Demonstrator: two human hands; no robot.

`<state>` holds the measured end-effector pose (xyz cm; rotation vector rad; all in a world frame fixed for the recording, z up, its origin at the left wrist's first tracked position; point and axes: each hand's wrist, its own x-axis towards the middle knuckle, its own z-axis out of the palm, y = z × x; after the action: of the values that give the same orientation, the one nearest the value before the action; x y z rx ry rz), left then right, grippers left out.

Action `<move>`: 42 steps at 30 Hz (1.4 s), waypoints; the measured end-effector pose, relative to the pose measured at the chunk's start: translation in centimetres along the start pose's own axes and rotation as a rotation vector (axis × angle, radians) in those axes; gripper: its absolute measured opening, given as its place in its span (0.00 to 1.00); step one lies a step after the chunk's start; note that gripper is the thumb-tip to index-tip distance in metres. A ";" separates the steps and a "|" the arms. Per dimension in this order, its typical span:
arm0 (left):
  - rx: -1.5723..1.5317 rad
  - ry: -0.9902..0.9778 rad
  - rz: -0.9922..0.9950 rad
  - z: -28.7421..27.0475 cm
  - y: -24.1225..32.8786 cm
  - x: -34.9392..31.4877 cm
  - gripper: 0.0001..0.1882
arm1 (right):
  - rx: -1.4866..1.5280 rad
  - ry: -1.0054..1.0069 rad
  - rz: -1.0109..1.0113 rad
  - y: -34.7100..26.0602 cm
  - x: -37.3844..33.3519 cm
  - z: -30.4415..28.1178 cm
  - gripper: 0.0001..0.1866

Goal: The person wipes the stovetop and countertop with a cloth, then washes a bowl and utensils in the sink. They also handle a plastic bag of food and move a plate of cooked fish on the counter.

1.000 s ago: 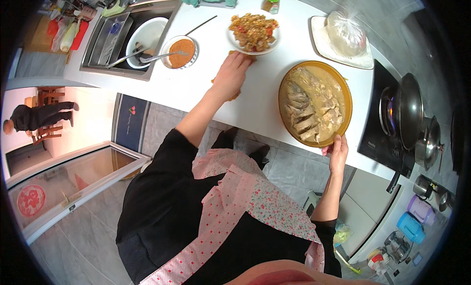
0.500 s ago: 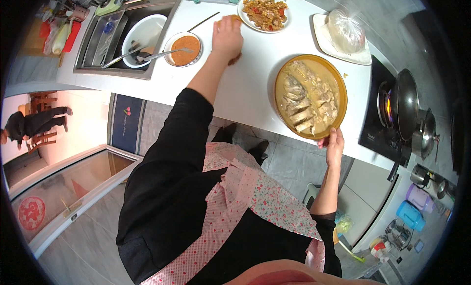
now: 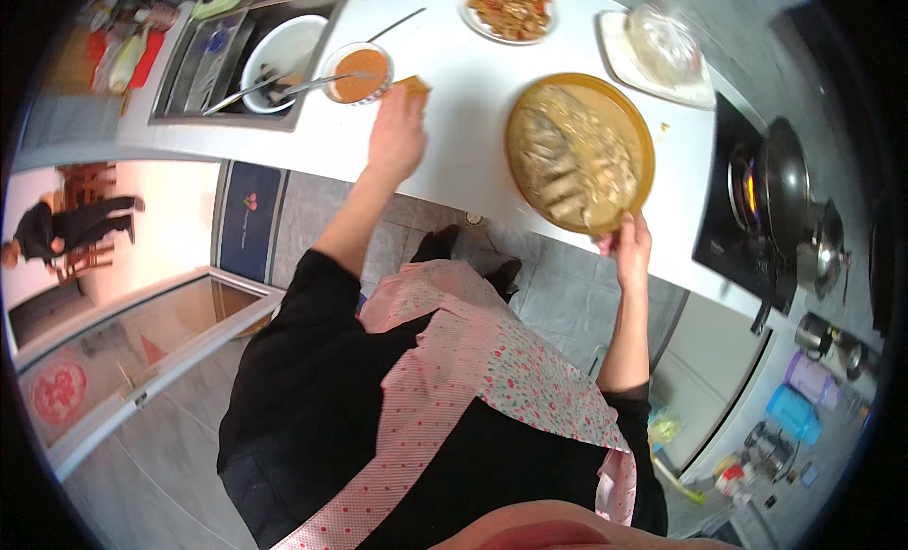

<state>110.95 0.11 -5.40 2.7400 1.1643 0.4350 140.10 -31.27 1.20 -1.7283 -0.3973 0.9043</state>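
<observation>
My left hand [image 3: 397,139] presses down on a brown cloth [image 3: 413,84] on the counter; a folded edge of it shows beyond the fingers, and the rest is hidden. Just left of it stands a patterned bowl [image 3: 359,74] of orange-red sauce with a metal spoon lying across its rim. The thumb and fingers of my right hand [image 3: 631,247] pinch the near rim of a round yellow-brown dish [image 3: 645,176]. In that dish lies fish in pale broth, cut into pieces.
At the back sits a white plate of stir-fried food [image 3: 511,11]. A bagged item [image 3: 665,44] rests on a white tray [image 3: 615,53]. To the right, a wok [image 3: 783,181] stands by a lit burner [image 3: 750,188]. The sink [image 3: 180,91] holds a white basin [image 3: 301,39]. A person [image 3: 71,230] is beyond the doorway.
My left hand has swept the cloth nearer to me and leftward, toward the sauce bowl. The whole counter sits a little higher in view; my right hand keeps its hold on the dish.
</observation>
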 end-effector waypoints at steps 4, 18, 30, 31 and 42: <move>0.036 0.088 0.029 -1.9 -1.2 -4.9 0.27 | 0.044 -0.058 0.047 0.7 2.2 1.9 0.19; -0.166 -0.012 0.429 2.5 21.0 -7.7 0.33 | 0.011 -0.227 -0.123 -0.6 5.2 8.7 0.20; -0.929 -0.105 -0.125 15.3 38.2 17.9 0.29 | 0.007 0.152 0.131 9.8 -6.9 -15.2 0.22; -1.119 -0.095 -0.125 16.1 38.6 19.2 0.29 | 0.052 0.206 0.205 11.9 -8.6 -16.7 0.22; -0.614 -0.026 0.062 18.5 43.5 20.8 0.28 | 0.156 0.318 0.441 21.1 -18.6 -21.0 0.20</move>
<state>160.16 -15.17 -8.46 2.2386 0.7703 0.6366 139.86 -64.93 -8.79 -1.8059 0.2686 0.9176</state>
